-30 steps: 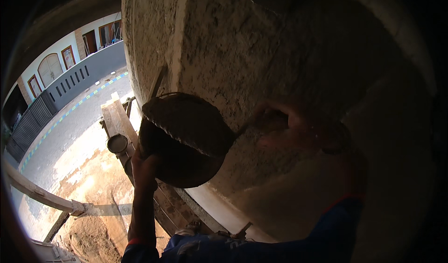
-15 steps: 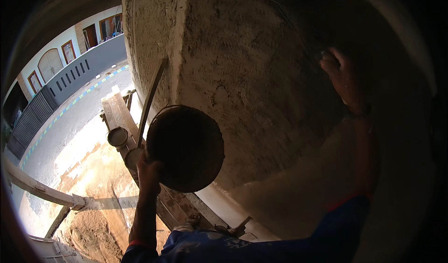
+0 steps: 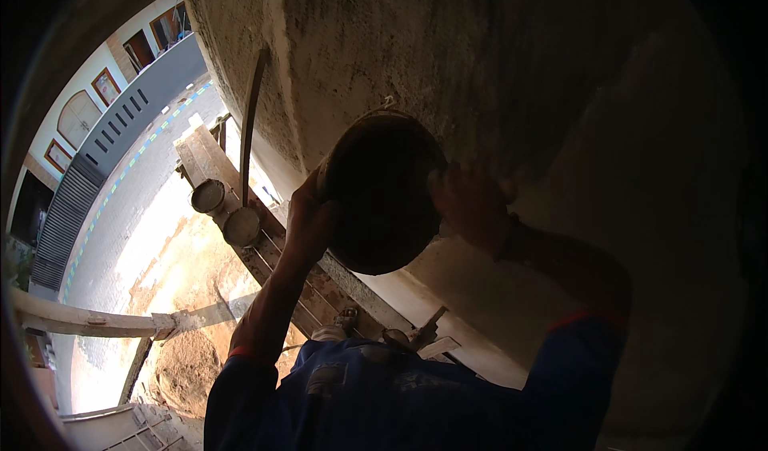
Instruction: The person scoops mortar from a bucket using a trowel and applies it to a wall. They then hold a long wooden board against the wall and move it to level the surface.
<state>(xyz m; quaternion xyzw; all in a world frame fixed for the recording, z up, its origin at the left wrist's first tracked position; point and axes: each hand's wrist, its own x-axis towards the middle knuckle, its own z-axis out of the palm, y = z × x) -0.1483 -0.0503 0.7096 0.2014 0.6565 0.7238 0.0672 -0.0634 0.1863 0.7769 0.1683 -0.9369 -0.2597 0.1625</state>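
A dark round bucket is held up in front of the rough plastered wall, its mouth facing me and its inside in deep shadow. My left hand is closed on the bucket's left rim. At the right rim is my right hand, its fingers curled. A small pale end sticks out beside that fist, but what it belongs to is too dark to make out.
I stand on a narrow plank scaffold high above the ground. Two round containers sit on it to the left, beside an upright curved strip. Below lies a sand pile; a pole crosses at the left.
My right hand has come down from the upper right of the wall to the bucket's right rim. The bucket, in my left hand, has moved up and to the right.
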